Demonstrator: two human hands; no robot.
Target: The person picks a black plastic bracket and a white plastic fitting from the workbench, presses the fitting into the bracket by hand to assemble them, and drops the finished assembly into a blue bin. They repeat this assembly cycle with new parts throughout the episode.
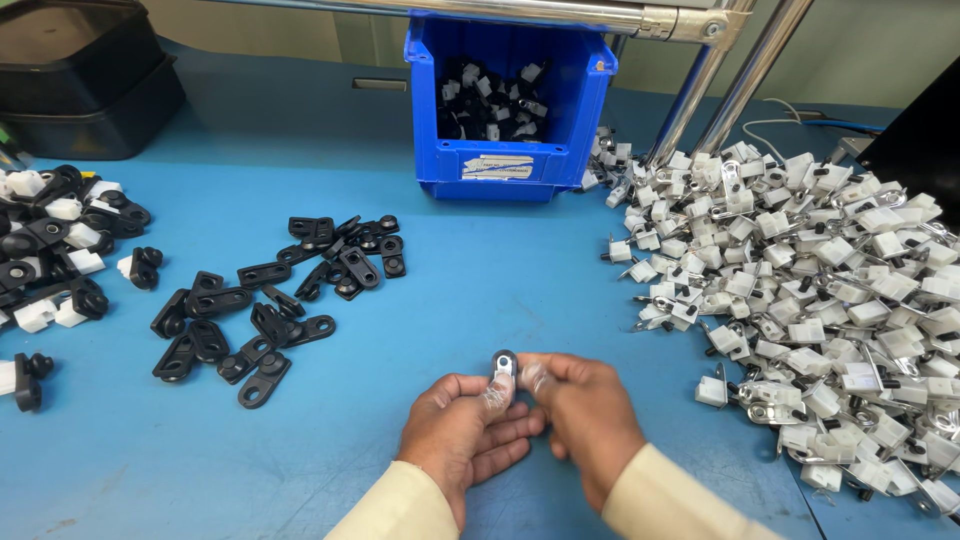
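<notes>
A small black plastic piece with a white and metal part [504, 368] is pinched between both of my hands at the table's near middle. My left hand [465, 436] grips it from the left with thumb and fingertips. From the right, my right hand [583, 410] closes on the same piece. Both wrists show cream sleeves. To the left lies a loose group of black flat plastic links [270, 300]. To the right spreads a big heap of white and metal clips [830, 290].
A blue bin [500, 165] holding black and white parts stands at the back middle. Assembled black and white pieces [55, 250] pile at the left edge. Dark trays [80, 80] sit back left. Slanted metal tubes [720, 80] rise back right over the blue table [480, 270].
</notes>
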